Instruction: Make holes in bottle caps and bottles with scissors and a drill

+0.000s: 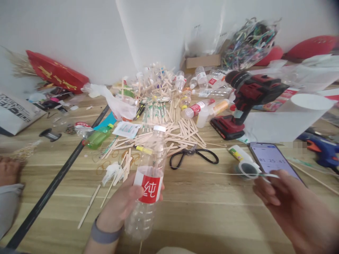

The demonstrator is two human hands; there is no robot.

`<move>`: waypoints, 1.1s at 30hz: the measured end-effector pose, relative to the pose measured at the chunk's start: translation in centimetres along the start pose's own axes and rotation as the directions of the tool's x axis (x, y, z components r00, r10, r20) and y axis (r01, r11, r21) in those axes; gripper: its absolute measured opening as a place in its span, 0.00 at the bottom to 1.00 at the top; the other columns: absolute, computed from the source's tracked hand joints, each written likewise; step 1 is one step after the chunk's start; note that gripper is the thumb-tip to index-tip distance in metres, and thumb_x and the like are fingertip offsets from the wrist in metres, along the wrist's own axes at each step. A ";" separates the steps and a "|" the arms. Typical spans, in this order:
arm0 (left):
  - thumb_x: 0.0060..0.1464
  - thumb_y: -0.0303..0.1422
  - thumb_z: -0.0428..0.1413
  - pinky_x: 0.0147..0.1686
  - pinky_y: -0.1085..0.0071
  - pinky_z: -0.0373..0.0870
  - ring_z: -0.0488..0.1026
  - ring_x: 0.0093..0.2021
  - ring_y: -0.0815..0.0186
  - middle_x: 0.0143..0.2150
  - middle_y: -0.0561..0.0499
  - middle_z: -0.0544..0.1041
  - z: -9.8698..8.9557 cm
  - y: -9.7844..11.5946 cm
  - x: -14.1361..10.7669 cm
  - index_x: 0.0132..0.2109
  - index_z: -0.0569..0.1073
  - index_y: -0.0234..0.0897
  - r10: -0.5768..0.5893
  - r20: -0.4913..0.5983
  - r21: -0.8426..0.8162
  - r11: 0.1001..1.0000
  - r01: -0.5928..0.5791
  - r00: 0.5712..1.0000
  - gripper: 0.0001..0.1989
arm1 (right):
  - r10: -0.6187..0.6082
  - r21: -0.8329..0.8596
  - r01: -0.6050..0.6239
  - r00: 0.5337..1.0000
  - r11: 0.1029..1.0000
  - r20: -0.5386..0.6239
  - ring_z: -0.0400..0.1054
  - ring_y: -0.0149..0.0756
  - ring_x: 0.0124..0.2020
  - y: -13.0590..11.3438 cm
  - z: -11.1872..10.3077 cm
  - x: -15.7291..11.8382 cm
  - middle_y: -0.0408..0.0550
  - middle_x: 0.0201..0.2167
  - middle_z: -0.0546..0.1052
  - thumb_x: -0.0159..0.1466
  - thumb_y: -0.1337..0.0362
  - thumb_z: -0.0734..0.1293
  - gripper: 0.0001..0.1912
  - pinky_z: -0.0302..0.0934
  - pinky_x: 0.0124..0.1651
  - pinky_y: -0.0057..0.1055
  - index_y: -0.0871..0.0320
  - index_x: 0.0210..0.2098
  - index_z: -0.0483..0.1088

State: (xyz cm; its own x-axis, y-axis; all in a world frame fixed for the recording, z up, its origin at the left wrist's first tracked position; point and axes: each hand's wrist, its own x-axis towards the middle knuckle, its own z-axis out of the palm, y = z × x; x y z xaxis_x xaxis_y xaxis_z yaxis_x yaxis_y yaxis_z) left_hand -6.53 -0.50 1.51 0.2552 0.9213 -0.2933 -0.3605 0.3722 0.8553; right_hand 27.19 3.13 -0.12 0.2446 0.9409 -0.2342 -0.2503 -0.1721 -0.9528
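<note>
A clear plastic bottle (pixel 158 155) with a white cap and a red-and-white label is wrapped by the fingers of my left hand (pixel 123 199). It stands nearly upright, its cap leaning slightly right, above the wooden floor. A thin stick shows under its base. At the right, my right hand (pixel 287 197) pinches a thin pale strand (pixel 225 173) with a white strip at its end. The strand runs leftward toward the bottle; where it ends is unclear. Black-handled scissors (pixel 194 157) lie beyond, between my hands. A phone (pixel 275 160) lies just past my right hand.
Wooden craft sticks (pixel 185 132) are piled ahead, with several plastic bottles (pixel 196 109) behind. A red cordless drill (pixel 246 102) stands at right, near a blue glue gun (pixel 323 148). A green bottle (pixel 99 137) lies left. Another person's limb (pixel 9 173) shows at the left edge.
</note>
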 end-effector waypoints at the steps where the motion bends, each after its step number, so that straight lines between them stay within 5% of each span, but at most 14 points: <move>1: 0.41 0.48 0.68 0.35 0.70 0.73 0.79 0.35 0.62 0.38 0.48 0.82 0.0 -0.1 0.1 0.47 0.80 0.40 -0.010 0.019 0.002 1.000 0.010 1.000 0.27 | 0.032 0.024 -0.033 0.999 0.999 0.021 0.51 0.30 0.17 0.2 0.7 -0.1 0.40 0.14 0.57 0.57 0.47 0.72 0.24 0.50 0.22 0.33 0.55 0.18 0.60; 11: 0.39 0.48 0.69 0.34 0.69 0.70 0.78 0.33 0.60 0.37 0.45 0.81 1.5 -0.2 0.9 0.45 0.79 0.36 -0.078 0.100 -0.006 0.997 0.079 0.992 0.28 | 0.056 -0.005 -0.058 0.946 0.998 0.320 0.50 0.27 0.19 0.8 7.2 -1.7 0.40 0.15 0.61 0.59 0.42 0.70 0.28 0.45 0.22 0.28 0.57 0.18 0.64; 20: 0.40 0.48 0.68 0.32 0.68 0.68 0.77 0.31 0.58 0.33 0.45 0.80 2.2 -0.5 1.2 0.44 0.80 0.36 -0.093 0.145 0.048 0.995 0.087 0.985 0.26 | 0.102 -0.071 -0.077 0.865 0.995 0.492 0.52 0.27 0.18 1.4 10.1 -2.6 0.39 0.16 0.63 0.60 0.41 0.68 0.28 0.45 0.22 0.28 0.57 0.19 0.62; 27: 0.43 0.49 0.67 0.33 0.70 0.68 0.77 0.32 0.60 0.33 0.49 0.81 3.3 0.3 0.5 0.44 0.81 0.39 -0.078 0.121 0.023 0.997 0.076 0.990 0.24 | 0.106 -0.107 -0.059 0.850 0.993 0.516 0.53 0.27 0.19 1.3 9.6 -2.3 0.40 0.17 0.64 0.60 0.40 0.67 0.28 0.46 0.23 0.28 0.57 0.19 0.63; 33: 0.41 0.47 0.68 0.34 0.70 0.71 0.79 0.32 0.61 0.35 0.48 0.82 2.0 0.2 0.5 0.44 0.80 0.38 -0.087 0.100 -0.080 0.992 0.095 0.991 0.24 | 0.031 -0.157 0.039 0.907 0.987 0.420 0.53 0.29 0.19 1.0 6.5 -1.6 0.42 0.17 0.65 0.60 0.41 0.68 0.27 0.46 0.23 0.30 0.57 0.19 0.66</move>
State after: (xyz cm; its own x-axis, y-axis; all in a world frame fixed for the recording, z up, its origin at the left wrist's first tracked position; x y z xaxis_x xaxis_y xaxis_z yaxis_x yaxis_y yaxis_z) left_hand -4.69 -0.16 2.32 0.3741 0.8694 -0.3227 -0.4049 0.4662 0.7866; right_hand 20.43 3.40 0.59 -0.1796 0.9705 -0.1609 -0.0899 -0.1790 -0.9797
